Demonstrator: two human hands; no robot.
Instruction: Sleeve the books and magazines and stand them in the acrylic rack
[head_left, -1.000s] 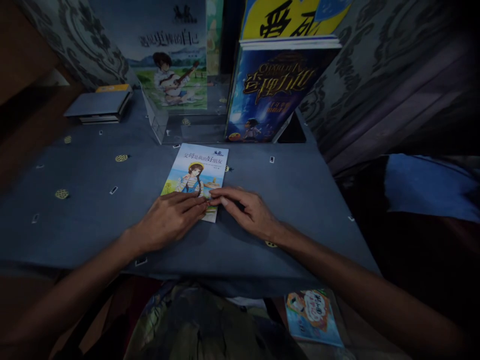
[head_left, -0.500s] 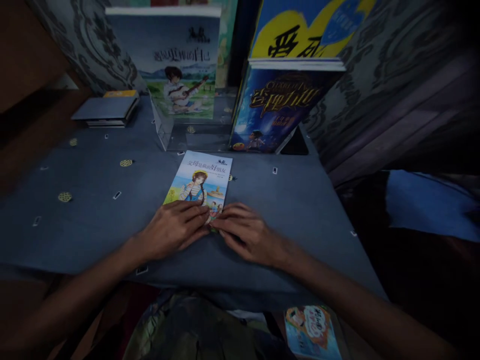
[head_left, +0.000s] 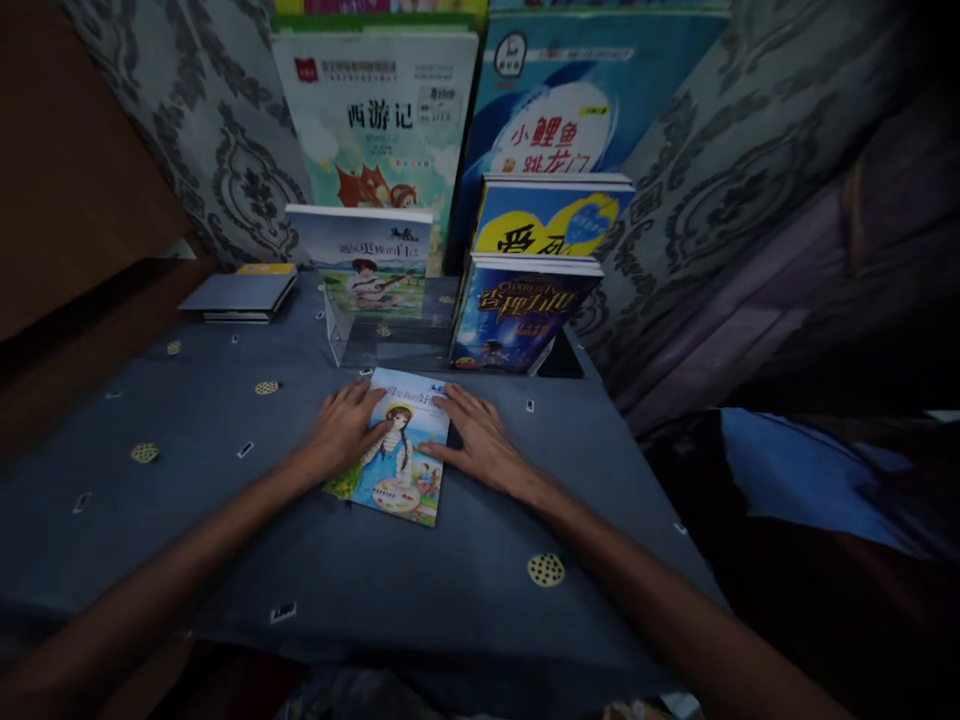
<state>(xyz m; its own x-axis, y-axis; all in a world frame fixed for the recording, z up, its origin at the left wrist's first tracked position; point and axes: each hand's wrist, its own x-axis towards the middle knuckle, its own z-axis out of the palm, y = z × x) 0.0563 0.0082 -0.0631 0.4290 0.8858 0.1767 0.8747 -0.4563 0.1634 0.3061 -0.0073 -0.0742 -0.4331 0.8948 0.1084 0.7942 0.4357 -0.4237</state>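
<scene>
A paperback book (head_left: pixel 401 475) lies face up on the table, slightly turned, its cover showing a braided figure in a yellow hat. On its upper left side rests my left hand (head_left: pixel 343 430), fingers stretched toward the top edge and thumb on the cover. My right hand (head_left: pixel 484 440) lies along the opposite side, fingers spread at the upper right corner and the thumb reaching over the right edge. Neither hand is closed round the book. Just beyond it stands a clear acrylic stand (head_left: pixel 341 335) holding upright books, including one with a guitar player (head_left: pixel 375 285).
In the stand's right half are a dark blue book (head_left: pixel 517 315), a yellow-and-blue book (head_left: pixel 555 215) and a teal book (head_left: pixel 600 80). A white-green book (head_left: pixel 382 110) rises at the back left. Flat books (head_left: pixel 240 296) are stacked on the blue patterned tablecloth (head_left: pixel 187 520).
Both hands have moved from the book's lower edge up to its upper sides, uncovering the lower cover. My view has tilted up, showing more books at the back.
</scene>
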